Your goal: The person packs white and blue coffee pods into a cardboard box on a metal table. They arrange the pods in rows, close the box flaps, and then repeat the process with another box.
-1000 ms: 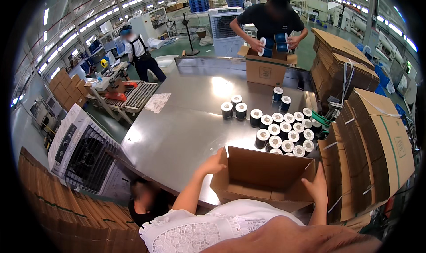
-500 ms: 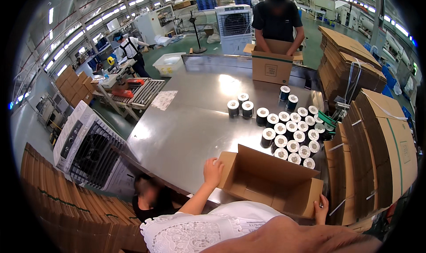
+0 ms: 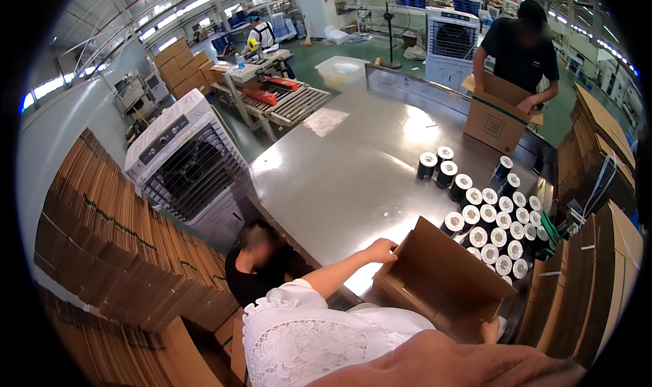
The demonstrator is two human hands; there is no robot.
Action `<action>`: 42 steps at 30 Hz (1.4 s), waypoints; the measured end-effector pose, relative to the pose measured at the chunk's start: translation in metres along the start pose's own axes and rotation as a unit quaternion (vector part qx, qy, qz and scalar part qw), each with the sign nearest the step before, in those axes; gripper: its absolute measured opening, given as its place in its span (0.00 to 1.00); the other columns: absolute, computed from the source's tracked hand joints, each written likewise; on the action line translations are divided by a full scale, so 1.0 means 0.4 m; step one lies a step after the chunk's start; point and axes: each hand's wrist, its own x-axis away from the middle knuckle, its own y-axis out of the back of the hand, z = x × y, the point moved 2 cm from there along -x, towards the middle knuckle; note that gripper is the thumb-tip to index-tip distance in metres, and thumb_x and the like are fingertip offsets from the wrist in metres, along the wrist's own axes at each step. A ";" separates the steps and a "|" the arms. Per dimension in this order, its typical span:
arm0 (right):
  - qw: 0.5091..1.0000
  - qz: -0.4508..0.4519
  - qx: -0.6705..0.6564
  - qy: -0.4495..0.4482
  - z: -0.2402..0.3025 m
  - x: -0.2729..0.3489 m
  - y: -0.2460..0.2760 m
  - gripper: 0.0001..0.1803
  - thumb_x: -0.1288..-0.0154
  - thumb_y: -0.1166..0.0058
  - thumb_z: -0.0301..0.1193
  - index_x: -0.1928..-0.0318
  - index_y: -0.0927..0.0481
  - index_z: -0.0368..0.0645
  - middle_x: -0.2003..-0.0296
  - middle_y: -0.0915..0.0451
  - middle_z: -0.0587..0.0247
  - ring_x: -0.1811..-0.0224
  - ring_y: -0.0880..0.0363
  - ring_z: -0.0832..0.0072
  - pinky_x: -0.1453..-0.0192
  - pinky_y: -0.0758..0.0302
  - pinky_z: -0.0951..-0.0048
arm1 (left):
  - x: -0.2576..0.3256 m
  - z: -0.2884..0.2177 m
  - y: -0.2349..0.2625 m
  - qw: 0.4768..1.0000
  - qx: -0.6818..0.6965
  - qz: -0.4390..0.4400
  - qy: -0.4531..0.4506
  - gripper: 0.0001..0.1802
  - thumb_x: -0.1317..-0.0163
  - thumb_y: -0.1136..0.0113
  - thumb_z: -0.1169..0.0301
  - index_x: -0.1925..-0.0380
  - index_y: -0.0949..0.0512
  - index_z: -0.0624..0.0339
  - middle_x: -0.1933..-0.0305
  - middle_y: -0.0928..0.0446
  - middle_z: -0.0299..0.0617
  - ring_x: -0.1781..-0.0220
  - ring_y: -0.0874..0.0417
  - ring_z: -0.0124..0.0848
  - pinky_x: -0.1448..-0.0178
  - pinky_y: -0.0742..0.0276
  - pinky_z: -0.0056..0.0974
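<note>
An open brown cardboard box stands at the near edge of the metal table, its long back wall raised and its inside bare. My left hand pinches its upper left edge. At the box's right end, my right hand grips the near corner; some of its fingers are hidden behind the cardboard. Just beyond the box stand several dark spools with white round tops, packed in a cluster. A smaller group of spools sits farther back and to the left.
Across the metal table, a person's hands reach into another cardboard box. Flat cardboard stacks rise at right and left. A second person crouches by the left table edge, near an air cooler. A roller conveyor stands beyond.
The view has swung left, so the scene sits farther right. The box is turned and tilted more, with both hands still on it. My left arm reaches out straighter.
</note>
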 end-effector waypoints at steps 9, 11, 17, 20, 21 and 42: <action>0.997 0.036 -0.058 0.035 0.032 0.025 -0.071 0.21 0.49 0.46 0.16 0.51 0.25 0.33 0.58 0.18 0.44 0.51 0.19 0.52 0.46 0.26 0.61 | -0.012 -0.350 0.154 0.918 -0.133 -0.186 -0.324 0.50 0.53 0.29 0.60 0.32 0.45 0.60 0.31 0.41 0.53 0.27 0.45 0.50 0.27 0.48 0.55; 0.999 0.037 -0.017 0.034 0.054 0.032 -0.070 0.22 0.48 0.44 0.17 0.49 0.26 0.34 0.58 0.19 0.42 0.51 0.20 0.48 0.47 0.25 0.58 | -0.056 -0.404 0.097 0.881 -0.172 -0.120 -0.424 0.40 0.54 0.29 0.57 0.41 0.33 0.61 0.36 0.34 0.52 0.31 0.37 0.49 0.30 0.42 0.53; 1.000 0.004 -0.006 0.029 0.149 0.101 -0.053 0.21 0.48 0.44 0.17 0.51 0.25 0.34 0.59 0.19 0.40 0.50 0.21 0.47 0.47 0.26 0.58 | -0.165 -0.475 -0.075 0.907 -0.207 0.206 -0.304 0.41 0.39 0.55 0.35 0.75 0.19 0.67 0.70 0.20 0.60 0.62 0.18 0.55 0.57 0.24 0.52; 0.997 0.012 0.075 -0.015 0.140 0.130 -0.043 0.24 0.45 0.43 0.21 0.45 0.28 0.37 0.58 0.20 0.38 0.50 0.24 0.42 0.47 0.26 0.53 | -0.266 -0.499 -0.090 0.888 -0.173 0.295 -0.307 0.45 0.39 0.59 0.32 0.78 0.19 0.70 0.71 0.20 0.62 0.62 0.19 0.57 0.56 0.25 0.52; 0.997 0.002 0.073 -0.020 0.127 0.128 -0.050 0.24 0.44 0.43 0.23 0.44 0.28 0.38 0.58 0.20 0.39 0.51 0.24 0.42 0.48 0.26 0.53 | -0.305 -0.493 -0.103 0.884 -0.185 0.318 -0.289 0.46 0.40 0.59 0.31 0.77 0.19 0.70 0.71 0.20 0.62 0.62 0.19 0.57 0.55 0.25 0.52; 0.970 0.011 -0.144 -0.194 -0.120 -0.265 -0.065 0.25 0.35 0.47 0.43 0.41 0.26 0.47 0.72 0.16 0.53 0.66 0.17 0.54 0.60 0.22 0.60 | -0.654 -0.246 -0.513 0.913 -0.171 0.056 -0.366 0.24 0.47 0.36 0.60 0.50 0.24 0.53 0.44 0.32 0.56 0.40 0.32 0.53 0.39 0.34 0.52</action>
